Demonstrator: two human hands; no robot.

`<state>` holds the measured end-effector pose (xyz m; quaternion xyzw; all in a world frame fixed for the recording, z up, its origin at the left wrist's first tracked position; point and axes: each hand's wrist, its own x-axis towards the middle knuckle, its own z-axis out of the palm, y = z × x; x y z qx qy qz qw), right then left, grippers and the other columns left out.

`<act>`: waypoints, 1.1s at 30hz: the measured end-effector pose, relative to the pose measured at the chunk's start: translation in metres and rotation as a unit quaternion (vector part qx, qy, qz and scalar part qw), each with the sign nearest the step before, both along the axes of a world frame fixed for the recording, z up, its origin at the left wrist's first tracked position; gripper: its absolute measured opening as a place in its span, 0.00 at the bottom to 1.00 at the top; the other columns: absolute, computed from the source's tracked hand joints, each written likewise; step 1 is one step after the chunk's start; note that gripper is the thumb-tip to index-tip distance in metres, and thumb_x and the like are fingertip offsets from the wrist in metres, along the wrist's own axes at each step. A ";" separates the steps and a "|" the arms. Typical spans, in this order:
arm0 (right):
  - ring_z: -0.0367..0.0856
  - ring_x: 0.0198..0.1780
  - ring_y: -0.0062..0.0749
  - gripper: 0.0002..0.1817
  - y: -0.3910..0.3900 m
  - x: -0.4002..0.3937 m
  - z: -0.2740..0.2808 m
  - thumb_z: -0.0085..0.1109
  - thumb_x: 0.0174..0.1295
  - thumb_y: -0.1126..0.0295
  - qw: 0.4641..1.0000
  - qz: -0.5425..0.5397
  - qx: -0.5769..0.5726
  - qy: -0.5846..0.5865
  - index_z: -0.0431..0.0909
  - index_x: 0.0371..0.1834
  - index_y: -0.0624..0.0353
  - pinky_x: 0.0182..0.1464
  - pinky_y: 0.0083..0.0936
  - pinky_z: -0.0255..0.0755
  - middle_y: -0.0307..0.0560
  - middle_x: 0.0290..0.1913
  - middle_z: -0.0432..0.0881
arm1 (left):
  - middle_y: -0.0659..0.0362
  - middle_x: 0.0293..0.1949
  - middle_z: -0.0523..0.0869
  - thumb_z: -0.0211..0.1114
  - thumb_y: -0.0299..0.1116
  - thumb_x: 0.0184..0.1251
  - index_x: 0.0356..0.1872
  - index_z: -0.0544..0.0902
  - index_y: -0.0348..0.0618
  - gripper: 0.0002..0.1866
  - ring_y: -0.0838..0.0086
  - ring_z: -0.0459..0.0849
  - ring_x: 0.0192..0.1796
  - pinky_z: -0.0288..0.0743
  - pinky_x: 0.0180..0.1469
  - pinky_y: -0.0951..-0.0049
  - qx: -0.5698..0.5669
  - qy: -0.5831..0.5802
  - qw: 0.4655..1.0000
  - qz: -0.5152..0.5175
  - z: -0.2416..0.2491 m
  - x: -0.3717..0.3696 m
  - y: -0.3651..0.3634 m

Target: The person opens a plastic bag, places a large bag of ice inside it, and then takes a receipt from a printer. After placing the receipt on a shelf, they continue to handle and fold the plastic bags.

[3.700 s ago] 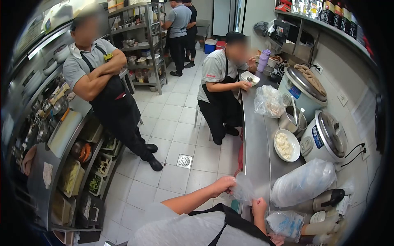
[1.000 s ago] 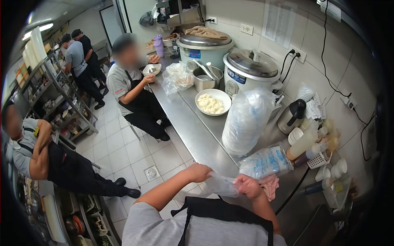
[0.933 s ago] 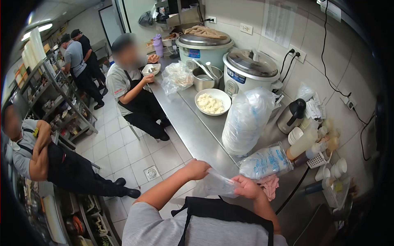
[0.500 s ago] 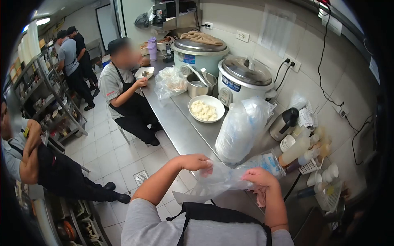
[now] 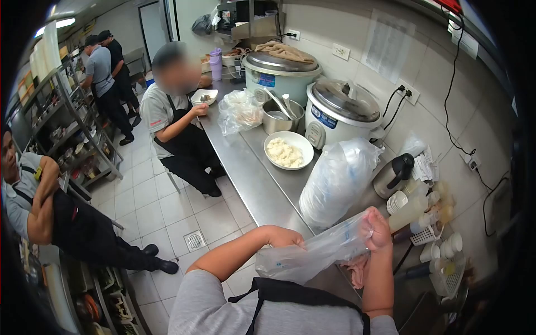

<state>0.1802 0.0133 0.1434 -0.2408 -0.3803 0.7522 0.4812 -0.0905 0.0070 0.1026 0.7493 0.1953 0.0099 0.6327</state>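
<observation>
A clear plastic bag (image 5: 312, 257) with small blue print is stretched between my hands in front of my apron. My right hand (image 5: 377, 230) is raised in a fist around its upper right end. At the left end, my left hand (image 5: 286, 237) grips the bag's edge, its fingertips partly hidden by the film. Just beyond stands a large plastic-wrapped bundle (image 5: 338, 181) of white stacked items. Behind that, a white bowl of rice (image 5: 286, 152) rests on the steel table (image 5: 245, 167). Close to my right forearm lies a pink cloth (image 5: 356, 271).
Two rice cookers (image 5: 340, 111) and a steel pot (image 5: 279, 120) line the wall side. At right are a thermos jug (image 5: 393, 176), bottles and cups. A seated person (image 5: 173, 117) eats at the far end; another person (image 5: 50, 206) stands at left, arms folded.
My right hand has risen and moved right, pulling the bag out longer and more taut. My left hand has shifted slightly right and down. The camera view has turned a little.
</observation>
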 end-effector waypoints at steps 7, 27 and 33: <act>0.64 0.20 0.15 0.06 0.005 0.005 -0.022 0.49 0.58 0.66 0.999 -0.021 -0.003 0.025 0.69 0.30 0.56 0.20 0.13 0.59 0.34 0.23 0.70 | 0.64 0.23 0.77 0.51 0.38 0.60 0.29 0.77 0.35 0.14 0.81 0.71 0.28 0.66 0.34 0.77 0.031 0.015 0.998 0.048 0.024 0.000 -0.015; 0.73 0.26 0.20 0.04 -0.023 -0.039 -0.091 0.52 0.55 0.71 0.983 0.041 -0.078 -0.158 0.69 0.28 0.59 0.31 0.17 0.69 0.39 0.27 0.75 | 0.58 0.21 0.76 0.47 0.46 0.63 0.25 0.76 0.35 0.22 0.77 0.74 0.20 0.68 0.25 0.78 -0.141 -0.360 0.917 0.099 0.040 -0.014 -0.039; 0.73 0.25 0.21 0.06 -0.031 -0.051 -0.096 0.50 0.57 0.68 0.983 0.049 -0.118 -0.135 0.69 0.28 0.59 0.30 0.18 0.70 0.39 0.27 0.75 | 0.60 0.15 0.74 0.45 0.49 0.63 0.27 0.75 0.36 0.23 0.77 0.72 0.17 0.66 0.22 0.80 -0.157 -0.402 0.887 0.162 0.031 -0.027 -0.043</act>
